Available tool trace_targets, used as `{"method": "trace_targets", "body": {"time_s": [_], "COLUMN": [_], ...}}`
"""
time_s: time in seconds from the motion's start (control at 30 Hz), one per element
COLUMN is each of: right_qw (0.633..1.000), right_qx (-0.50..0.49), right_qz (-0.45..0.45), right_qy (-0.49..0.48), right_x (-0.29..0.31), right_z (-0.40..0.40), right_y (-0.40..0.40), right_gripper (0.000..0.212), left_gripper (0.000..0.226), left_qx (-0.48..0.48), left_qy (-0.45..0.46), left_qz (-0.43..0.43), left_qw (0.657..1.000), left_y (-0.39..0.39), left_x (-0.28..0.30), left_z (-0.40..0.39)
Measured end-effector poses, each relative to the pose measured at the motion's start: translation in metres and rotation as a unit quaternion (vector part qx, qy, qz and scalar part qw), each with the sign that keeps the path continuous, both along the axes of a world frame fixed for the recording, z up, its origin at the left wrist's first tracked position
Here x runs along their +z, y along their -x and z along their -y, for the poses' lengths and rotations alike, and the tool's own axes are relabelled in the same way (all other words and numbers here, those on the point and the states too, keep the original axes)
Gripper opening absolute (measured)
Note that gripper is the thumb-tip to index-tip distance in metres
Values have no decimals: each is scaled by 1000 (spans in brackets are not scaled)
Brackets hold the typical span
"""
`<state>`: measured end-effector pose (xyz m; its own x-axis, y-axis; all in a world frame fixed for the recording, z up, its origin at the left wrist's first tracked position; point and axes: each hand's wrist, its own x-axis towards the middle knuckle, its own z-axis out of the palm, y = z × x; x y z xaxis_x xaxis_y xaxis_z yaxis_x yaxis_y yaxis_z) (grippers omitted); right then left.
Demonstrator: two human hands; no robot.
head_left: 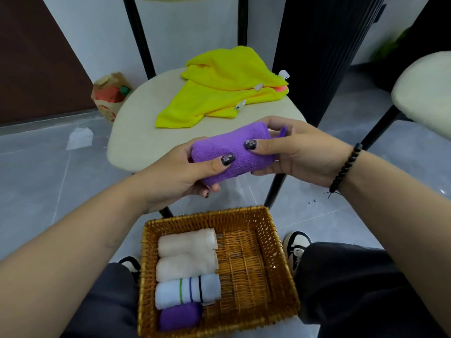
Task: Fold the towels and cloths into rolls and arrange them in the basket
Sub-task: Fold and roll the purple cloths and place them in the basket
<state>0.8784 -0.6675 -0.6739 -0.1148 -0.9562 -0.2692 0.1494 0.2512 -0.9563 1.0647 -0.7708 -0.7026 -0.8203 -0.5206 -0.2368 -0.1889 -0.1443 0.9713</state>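
Note:
A rolled purple cloth (pixel 231 152) is held in the air above the front edge of a cream chair seat (pixel 136 132). My left hand (pixel 188 174) grips its left end and my right hand (pixel 295 152) grips its right end, thumbs on top. Below, on my lap, a wicker basket (pixel 246 264) holds a column of rolls on its left side: two cream rolls (pixel 186 252), a white striped roll (pixel 188 290) and a small purple roll (pixel 180 315). Loose yellow cloths (pixel 227 86) lie in a heap on the chair seat.
The basket's right half shows bare wicker. A second cream chair seat (pixel 424 93) is at the right. A paper bag (pixel 109 96) and a scrap of white paper (pixel 80 137) lie on the grey floor at the left. Black chair legs (pixel 139 37) rise behind.

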Motion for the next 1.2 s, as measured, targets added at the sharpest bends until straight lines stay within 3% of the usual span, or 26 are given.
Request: {"method": "trace_targets", "body": {"time_s": [0.1, 0.27, 0.4, 0.53, 0.6, 0.73, 0.9, 1.1, 1.13, 1.2], "right_qw": [1000, 995, 993, 984, 974, 957, 931, 916, 912, 904], "right_qx": [9, 60, 50, 7, -6, -21, -49, -4, 7, 27], "right_qz": [2, -73, -22, -15, -18, 18, 83, 20, 9, -11], "right_qy": [-2, -46, -103, -180, -225, -290, -352, -402, -409, -426], "right_x": [-7, -28, -48, -91, -119, -175, -240, -292, -297, -315], "right_z": [-16, -40, -52, -60, -62, -64, -69, -63, -61, -61], "right_y": [-5, -18, -25, -41, -50, -63, -81, -102, -105, -109], "right_gripper": [41, 49, 48, 50, 42, 32, 35, 33, 39, 72], "left_gripper": [52, 37, 39, 24, 24, 17, 36, 35, 36, 36], "left_qx": [-24, -66, -49, 44, 76, 70, 74, 32, 28, 12], "left_qy": [62, 167, 117, -149, -213, -179, -161, -141, -142, -143], "left_qz": [12, 38, 85, 86, 100, 184, 284, 377, 388, 405], "left_qw": [998, 983, 988, 984, 969, 964, 942, 915, 910, 903], "left_y": [-2, -9, -21, -35, -42, -51, -65, -87, -91, -99], "left_x": [-3, -9, -32, -84, -116, -168, -216, -248, -253, -263], "left_z": [-10, -34, -47, -72, -83, -100, -104, -95, -93, -89]}}
